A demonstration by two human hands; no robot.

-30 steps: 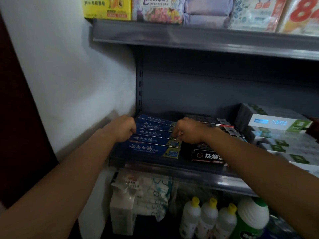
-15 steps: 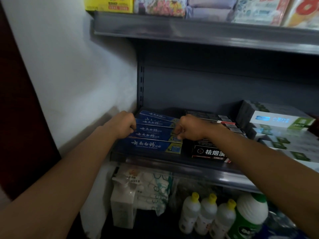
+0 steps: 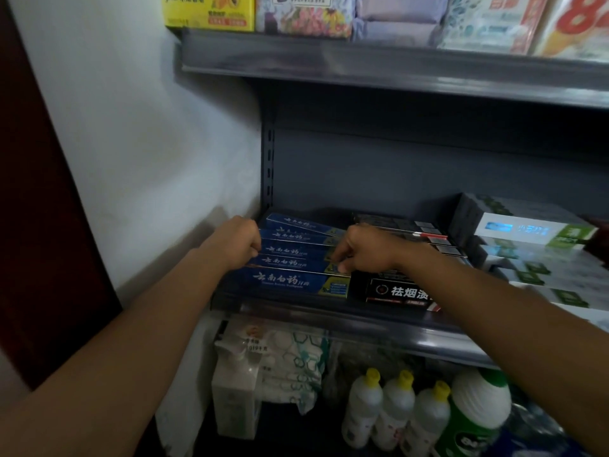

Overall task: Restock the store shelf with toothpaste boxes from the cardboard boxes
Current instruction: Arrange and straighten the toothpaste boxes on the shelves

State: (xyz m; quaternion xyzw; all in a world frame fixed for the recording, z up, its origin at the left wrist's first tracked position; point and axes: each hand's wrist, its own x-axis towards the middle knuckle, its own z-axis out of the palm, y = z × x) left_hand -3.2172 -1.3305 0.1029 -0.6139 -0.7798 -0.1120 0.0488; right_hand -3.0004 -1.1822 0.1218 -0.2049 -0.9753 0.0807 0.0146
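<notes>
Several blue toothpaste boxes lie in a row at the left end of the grey store shelf. My left hand grips the left ends of the boxes, fingers curled over them. At the right ends my right hand pinches a box edge with fingers curled down. Black toothpaste boxes sit just right of the blue ones, partly hidden by my right arm. White and green toothpaste boxes are stacked farther right. No cardboard box is in view.
An upper shelf carries tissue packs and a yellow box. Below stand white bottles with yellow caps, a green-capped bottle and white packets. A white wall closes the left side.
Both hands stay on the ends of the blue boxes; the row looks slightly squared up. The view has shifted a little.
</notes>
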